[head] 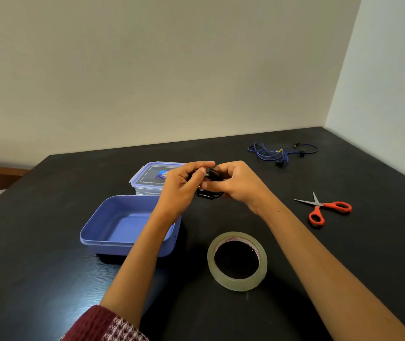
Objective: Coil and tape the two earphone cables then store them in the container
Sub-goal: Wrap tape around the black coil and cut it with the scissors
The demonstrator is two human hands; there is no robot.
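Right now I am on the first step: coiling the black earphone cable (208, 194). My left hand (184, 187) and my right hand (238, 185) are up over the dark table (36, 267), close together. The fingers of both are curled round the black cable and pinch it. A few loops poke out under the fingers. I cannot tell how neat the coil is, because the fingers hide most of it.

I think the job is only just begun. The blue earphone cable (270, 155) lies loose and tangled at the far right of the table, well apart from my hands. The blue container (132, 249) sits open beside my left arm, and I see nothing inside it. Its clear lid (147, 167) lies just behind it.

Next, I think one hand must hold the loops tight while the other gets tape. The tape roll (240, 283) lies flat near me, between my arms. It is a clear, shiny ring. The scissors (324, 207), with orange handles and thin metal blades, lie to the right, a little open.

The cable looks thin and bendy, so it may spring apart if I let go. The container looks like smooth plastic with round corners.
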